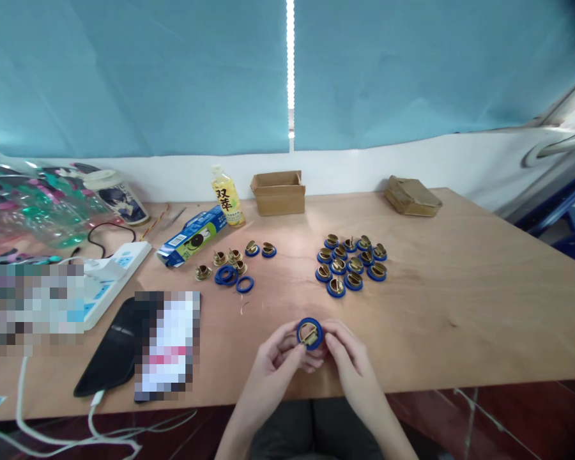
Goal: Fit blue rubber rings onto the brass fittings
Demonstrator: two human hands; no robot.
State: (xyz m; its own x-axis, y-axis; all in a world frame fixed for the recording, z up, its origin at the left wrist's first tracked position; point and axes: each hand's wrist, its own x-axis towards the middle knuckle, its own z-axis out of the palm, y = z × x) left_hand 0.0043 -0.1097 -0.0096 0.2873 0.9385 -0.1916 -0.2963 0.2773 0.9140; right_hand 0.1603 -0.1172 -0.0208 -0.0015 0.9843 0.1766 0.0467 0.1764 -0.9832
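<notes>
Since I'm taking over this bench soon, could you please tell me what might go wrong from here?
The brass piece with its blue ring is pinched only by the fingertips of the left hand and right hand near the table edge; it may slip to the floor. The loose blue rings could roll away.

A brass-gold disc ringed in dark blue (309, 333) sits between my fingers. Matching blue-and-gold pieces (351, 264) cluster on the pale tan wooden table (460, 306). Beyond: a yellow bottle (226, 197), brown cardboard box (278, 192), teal curtain (134, 70).
</notes>
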